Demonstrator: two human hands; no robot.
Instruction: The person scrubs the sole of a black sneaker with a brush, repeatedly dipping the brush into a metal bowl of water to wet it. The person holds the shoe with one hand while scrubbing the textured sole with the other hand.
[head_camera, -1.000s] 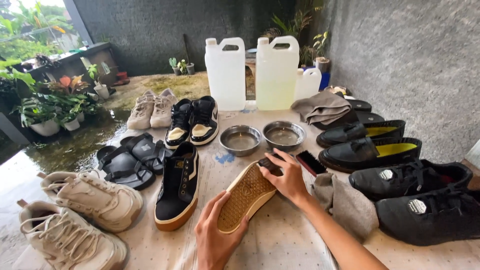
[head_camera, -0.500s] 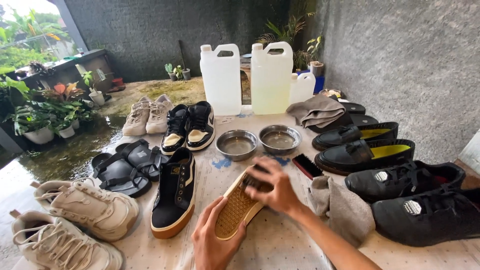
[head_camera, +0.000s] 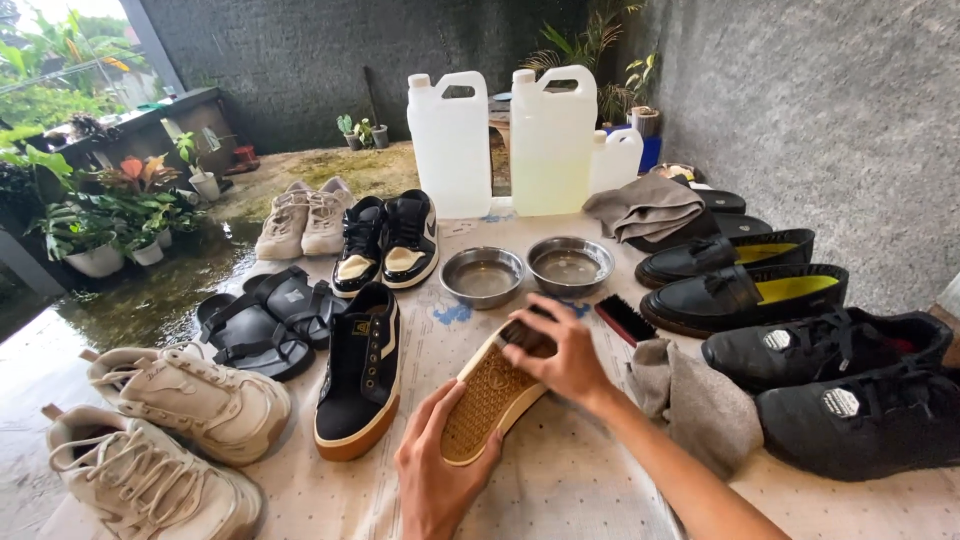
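My left hand (head_camera: 435, 470) grips the heel end of a shoe (head_camera: 490, 395) that is turned over, its tan waffle sole facing up. My right hand (head_camera: 562, 352) presses a small dark brush (head_camera: 524, 336) against the toe end of that sole. The brush is mostly hidden under my fingers. The matching black shoe with a tan sole (head_camera: 360, 370) stands upright just left of the one I hold.
Two steel bowls (head_camera: 482, 276) (head_camera: 569, 265) and two large plastic jugs (head_camera: 452, 145) stand behind. A second brush (head_camera: 625, 318) and a grey cloth (head_camera: 695, 400) lie to the right. Black shoes (head_camera: 850, 385), loafers (head_camera: 745, 292), sandals (head_camera: 255, 322) and beige sneakers (head_camera: 190, 400) ring the table.
My right hand has come from the table beside the lying brush onto the shoe's sole, now with a dark brush under its fingers. The left hand keeps holding the heel.
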